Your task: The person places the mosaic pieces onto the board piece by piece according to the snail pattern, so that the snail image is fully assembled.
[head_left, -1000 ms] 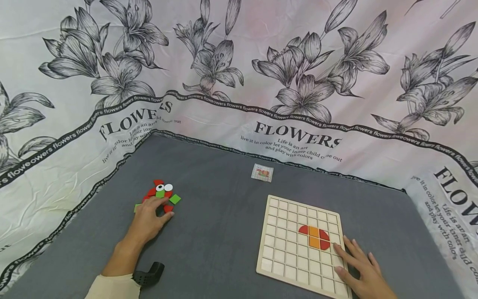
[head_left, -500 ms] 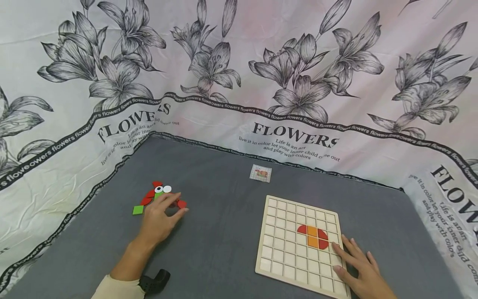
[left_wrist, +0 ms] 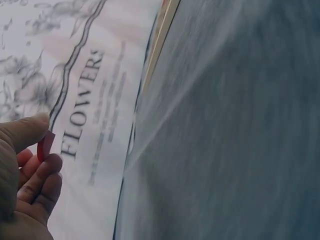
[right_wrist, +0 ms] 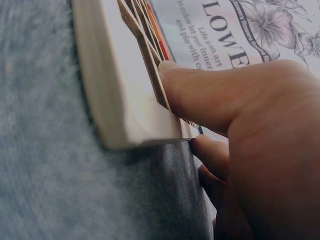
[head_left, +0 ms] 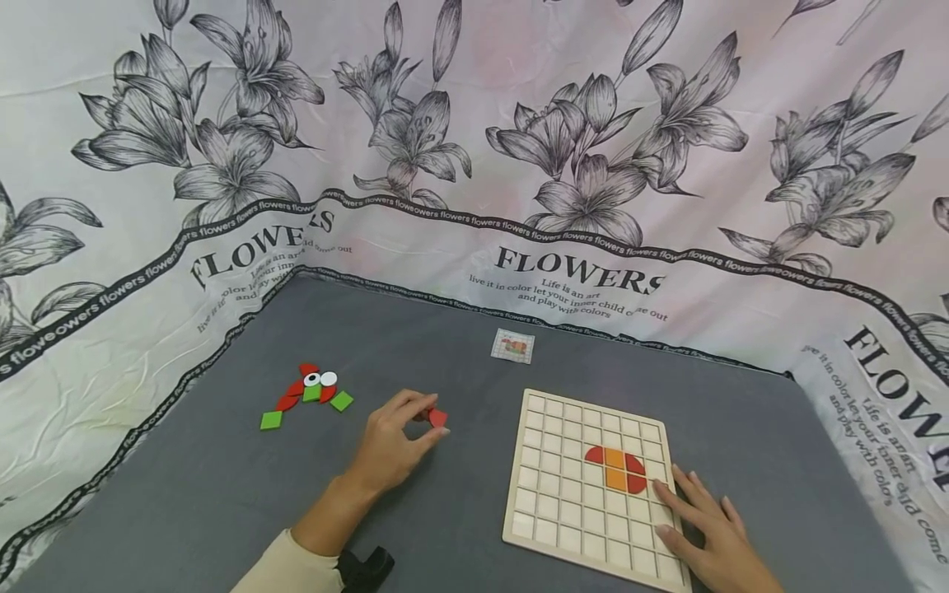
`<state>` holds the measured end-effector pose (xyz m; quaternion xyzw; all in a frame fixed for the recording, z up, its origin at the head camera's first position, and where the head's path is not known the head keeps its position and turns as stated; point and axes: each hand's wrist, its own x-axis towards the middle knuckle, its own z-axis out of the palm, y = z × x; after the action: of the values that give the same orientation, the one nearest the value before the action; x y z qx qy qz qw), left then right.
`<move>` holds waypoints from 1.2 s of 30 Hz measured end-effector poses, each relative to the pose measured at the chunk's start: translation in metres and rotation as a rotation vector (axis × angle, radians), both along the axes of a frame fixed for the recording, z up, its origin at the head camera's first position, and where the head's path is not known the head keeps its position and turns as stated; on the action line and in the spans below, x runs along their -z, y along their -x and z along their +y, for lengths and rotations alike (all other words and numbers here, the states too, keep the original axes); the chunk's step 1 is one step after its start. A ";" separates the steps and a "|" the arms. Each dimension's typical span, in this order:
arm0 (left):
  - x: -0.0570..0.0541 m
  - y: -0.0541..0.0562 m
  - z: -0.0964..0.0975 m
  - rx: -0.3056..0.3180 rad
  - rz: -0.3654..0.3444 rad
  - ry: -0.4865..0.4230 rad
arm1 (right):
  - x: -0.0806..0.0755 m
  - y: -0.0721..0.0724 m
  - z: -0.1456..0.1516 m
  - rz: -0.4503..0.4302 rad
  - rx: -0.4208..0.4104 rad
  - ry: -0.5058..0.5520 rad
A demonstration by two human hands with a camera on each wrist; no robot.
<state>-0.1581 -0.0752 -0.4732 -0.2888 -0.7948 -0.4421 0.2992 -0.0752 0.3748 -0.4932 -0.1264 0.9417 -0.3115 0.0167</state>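
My left hand (head_left: 389, 441) pinches a small red quarter-round tile (head_left: 437, 418) between thumb and fingers, over the grey table between the loose pieces and the board. In the left wrist view the red tile (left_wrist: 46, 145) shows nearly edge-on. My right hand (head_left: 708, 527) rests at the right side of a wooden grid board (head_left: 549, 494), thumb and forefinger on its edge, the other fingers spread beside it. Orange squares (head_left: 614, 479) and red rounded tiles (head_left: 636, 483) sit together in the board's grid. In the right wrist view the thumb lies on the board's rim (right_wrist: 107, 100).
Loose pieces lie at the left: green squares (head_left: 271, 421), red rounded tiles (head_left: 289, 402) and white discs (head_left: 329, 379), some overlapping. A small pattern card (head_left: 512, 347) lies behind the board. Flower-printed cloth (head_left: 415, 247) hangs along the back and sides of the table.
My left hand has picked up the red tile from the loose pieces and carried it right, toward the board. My right hand has stayed at the board's edge.
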 end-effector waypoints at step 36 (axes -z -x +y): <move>0.008 -0.010 0.160 0.264 -0.225 0.042 | -0.002 0.000 -0.001 -0.025 0.020 0.007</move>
<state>-0.1481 0.0845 -0.4814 -0.3455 -0.7875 -0.4903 0.1417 -0.0747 0.3737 -0.4907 -0.1130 0.9414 -0.3167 0.0251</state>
